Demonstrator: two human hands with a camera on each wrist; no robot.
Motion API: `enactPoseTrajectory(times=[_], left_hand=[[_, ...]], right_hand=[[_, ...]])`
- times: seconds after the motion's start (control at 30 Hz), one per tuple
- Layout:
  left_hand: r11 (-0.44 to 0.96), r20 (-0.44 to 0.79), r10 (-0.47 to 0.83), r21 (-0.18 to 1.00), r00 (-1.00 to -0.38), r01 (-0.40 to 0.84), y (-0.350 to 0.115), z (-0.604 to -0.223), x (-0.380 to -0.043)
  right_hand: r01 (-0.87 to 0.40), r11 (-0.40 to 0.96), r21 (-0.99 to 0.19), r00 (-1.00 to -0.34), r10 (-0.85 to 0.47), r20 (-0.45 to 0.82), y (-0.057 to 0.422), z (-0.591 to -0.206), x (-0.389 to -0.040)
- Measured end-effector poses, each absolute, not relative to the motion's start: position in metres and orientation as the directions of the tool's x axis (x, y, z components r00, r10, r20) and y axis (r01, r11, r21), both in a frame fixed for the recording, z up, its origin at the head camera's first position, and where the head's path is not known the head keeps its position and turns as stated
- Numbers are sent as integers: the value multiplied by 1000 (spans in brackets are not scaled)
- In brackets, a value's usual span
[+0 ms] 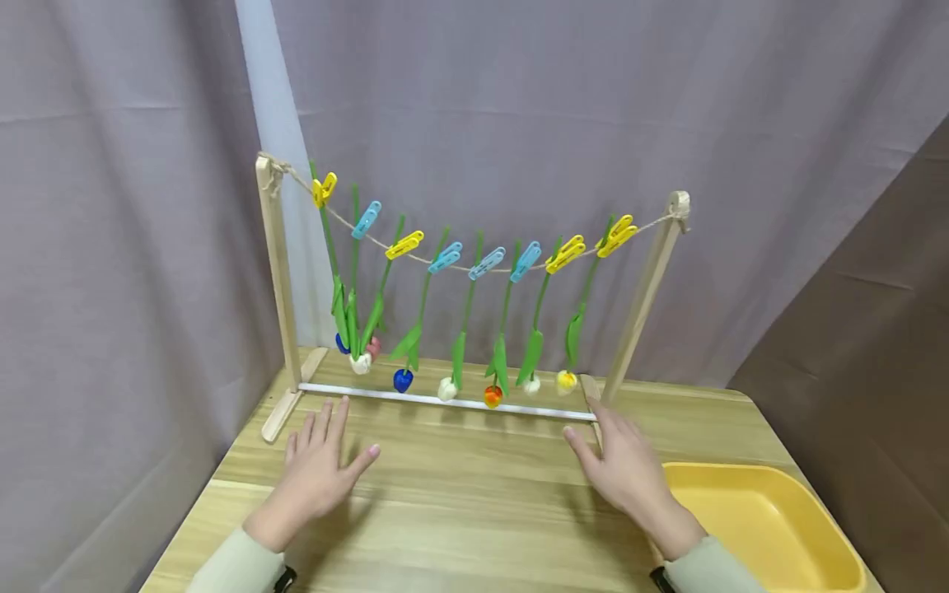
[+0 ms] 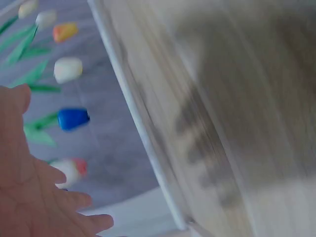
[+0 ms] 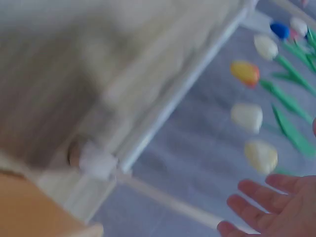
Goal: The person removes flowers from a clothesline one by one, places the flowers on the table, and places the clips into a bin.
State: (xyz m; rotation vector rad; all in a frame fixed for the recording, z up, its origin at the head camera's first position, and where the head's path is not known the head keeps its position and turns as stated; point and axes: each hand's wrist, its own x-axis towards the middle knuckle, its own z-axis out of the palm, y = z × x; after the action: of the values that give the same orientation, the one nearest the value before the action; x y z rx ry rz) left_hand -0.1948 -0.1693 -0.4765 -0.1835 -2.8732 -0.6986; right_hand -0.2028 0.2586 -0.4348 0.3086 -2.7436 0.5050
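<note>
Several artificial tulips hang heads-down from a twine line [image 1: 423,259], held by yellow and blue clothespins [image 1: 445,258]. Their heads include a blue tulip [image 1: 403,380], an orange tulip [image 1: 493,396], a yellow tulip [image 1: 567,382] and white ones. My left hand [image 1: 315,473], fingers spread, is over the table in front of the rack's left foot [image 1: 282,416], holding nothing. The right hand [image 1: 626,461] is likewise spread and empty near the right foot, its fingertips overlapping the rack's right end in the head view. Both wrist views show the palms bare, with the tulips beyond.
The wooden rack has a left post [image 1: 276,272], a right post [image 1: 645,301] and a white bottom bar [image 1: 445,401]. At the right front of the wooden table [image 1: 445,511] stands a yellow basin [image 1: 771,527]. A grey curtain [image 1: 482,123] hangs behind.
</note>
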Motion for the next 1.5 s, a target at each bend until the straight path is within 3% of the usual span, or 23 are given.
enactPoseTrajectory(times=[0.33, 0.57, 1.07, 1.5], left_hand=[[667, 204, -156, 743, -966, 49, -211, -467, -239], [580, 205, -259, 814, -944, 18, -238, -457, -263], [441, 313, -214, 876, -925, 195, -250, -446, -300], [434, 267, -198, 886, -943, 160, -251, -447, -303]], right_hand=[[-95, 895, -436, -923, 85, 376, 298, -397, -219], [-26, 826, -563, -913, 210, 351, 304, -388, -238], [-160, 760, -629, -911, 132, 391, 310, -391, -271], [-195, 790, -582, -882, 117, 456, 305, -398, -283]])
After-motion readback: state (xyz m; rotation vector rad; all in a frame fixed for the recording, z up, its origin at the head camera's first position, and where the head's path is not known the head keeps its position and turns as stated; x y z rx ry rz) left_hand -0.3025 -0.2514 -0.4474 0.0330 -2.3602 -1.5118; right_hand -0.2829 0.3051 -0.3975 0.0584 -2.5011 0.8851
